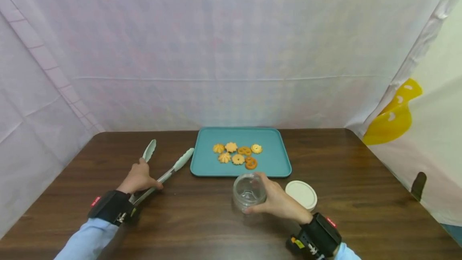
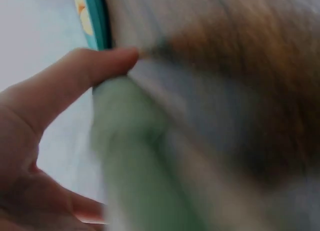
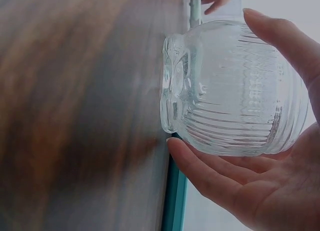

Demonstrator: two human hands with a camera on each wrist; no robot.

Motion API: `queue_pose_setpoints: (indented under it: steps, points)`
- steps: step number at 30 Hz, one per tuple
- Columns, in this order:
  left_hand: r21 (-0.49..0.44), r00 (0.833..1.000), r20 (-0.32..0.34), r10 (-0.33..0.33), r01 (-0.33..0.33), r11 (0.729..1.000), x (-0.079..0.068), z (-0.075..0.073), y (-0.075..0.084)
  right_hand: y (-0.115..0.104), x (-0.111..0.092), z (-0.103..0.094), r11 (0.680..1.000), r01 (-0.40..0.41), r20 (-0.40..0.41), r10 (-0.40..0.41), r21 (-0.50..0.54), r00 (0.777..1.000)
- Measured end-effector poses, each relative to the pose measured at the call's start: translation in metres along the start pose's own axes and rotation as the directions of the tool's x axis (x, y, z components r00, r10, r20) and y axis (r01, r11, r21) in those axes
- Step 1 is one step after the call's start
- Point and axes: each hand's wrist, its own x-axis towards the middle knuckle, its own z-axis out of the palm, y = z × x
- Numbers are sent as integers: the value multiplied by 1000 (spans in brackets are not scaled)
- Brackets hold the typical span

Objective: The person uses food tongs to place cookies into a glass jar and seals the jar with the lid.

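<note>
My left hand (image 1: 140, 176) holds a pair of tongs (image 1: 166, 175) by their arms, low over the table's left side. Their pale green tips stand spread apart, pointing away from me. In the left wrist view the tongs (image 2: 135, 156) are blurred, and the thumb lies against them. My right hand (image 1: 278, 200) grips a clear glass jar (image 1: 248, 191) from its right side, thumb and fingers round the ribbed wall. The jar (image 3: 235, 91) is upright with its mouth uncovered, and nothing shows inside. A white round lid (image 1: 301, 194) lies just beyond the right hand.
A teal tray (image 1: 202, 167) lies at the back middle of the brown wooden table (image 1: 202, 232). Several cookies (image 1: 238, 159) are on it, among them pretzel-shaped ones (image 1: 250, 163). Pale cloth (image 1: 223, 51) hangs behind the table and at both sides.
</note>
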Motion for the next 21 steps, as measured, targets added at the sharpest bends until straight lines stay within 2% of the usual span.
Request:
queue_pose_setpoints:
  steps: [2,5,7,9,11,15,18,21]
  points:
    - [-62,999,-39,29,-31,998,0,0,-4,0,0,0,1000,-15,3,15,4,1000]
    - [-124,988,-142,64,-82,989,-1,2,-9,0,0,0,999,-33,6,33,6,999]
    - [-157,970,-228,80,-117,981,-3,4,-10,0,1,0,999,-37,8,37,8,999]
    - [-182,941,-325,96,-162,970,-4,5,-8,0,1,0,999,-38,12,38,9,999]
    - [-219,900,-423,107,-216,952,-5,4,-4,0,1,0,999,-38,14,37,12,999]
    - [-288,791,-602,109,-342,895,-2,1,5,0,0,0,999,-33,13,32,10,999]
    - [-295,719,-686,111,-414,862,-1,-1,11,1,1,0,1000,-24,12,24,8,1000]
    - [-244,658,-737,153,-470,848,1,0,16,1,1,0,1000,-17,11,17,4,1000]
